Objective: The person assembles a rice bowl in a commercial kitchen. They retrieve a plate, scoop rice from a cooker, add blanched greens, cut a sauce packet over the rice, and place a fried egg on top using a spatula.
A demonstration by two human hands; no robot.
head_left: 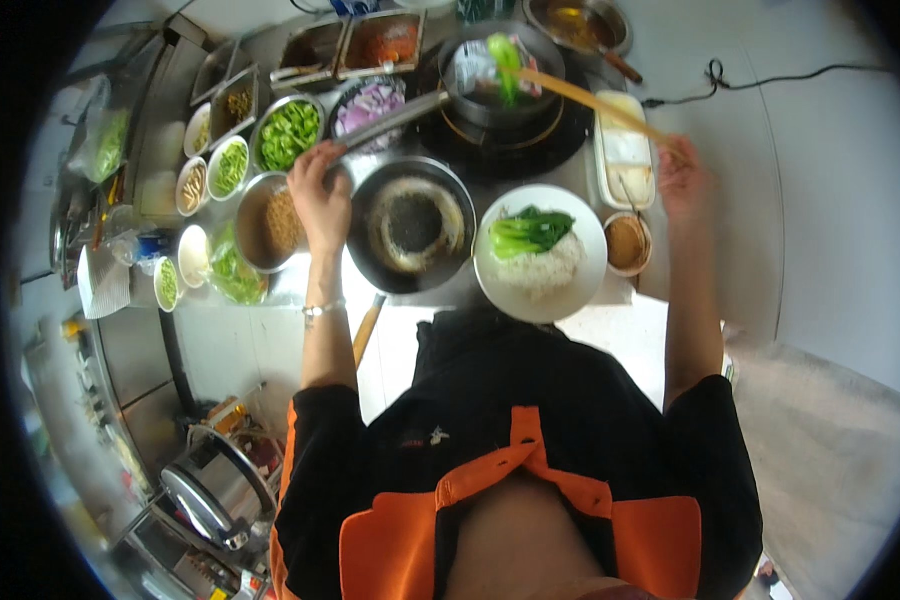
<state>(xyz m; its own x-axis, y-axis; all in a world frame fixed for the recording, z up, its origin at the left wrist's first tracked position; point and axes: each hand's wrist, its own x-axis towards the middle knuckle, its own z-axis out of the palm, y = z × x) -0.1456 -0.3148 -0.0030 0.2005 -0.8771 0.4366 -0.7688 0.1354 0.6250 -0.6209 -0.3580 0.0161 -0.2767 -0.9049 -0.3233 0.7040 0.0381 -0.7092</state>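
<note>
My left hand (318, 195) grips the long metal handle of a strainer ladle (475, 68) that reaches over a dark pot (500, 95) on the burner. My right hand (682, 175) holds long wooden chopsticks (585, 100), whose tips pinch a green leafy vegetable (505, 62) above the ladle. Below them sits a black wok (410, 225), dark inside with a pale ring of residue. To its right a white plate (592, 265) carries white rice (540, 272) and green bok choy (528, 230).
Metal bowls of chopped green vegetables (288, 132), purple onion (368, 105) and brown crumbs (282, 222) crowd the left counter, with small white dishes nearby. A white rectangular tray (625, 150) and a brown spice bowl (626, 243) stand right of the plate. Sauce trays line the back.
</note>
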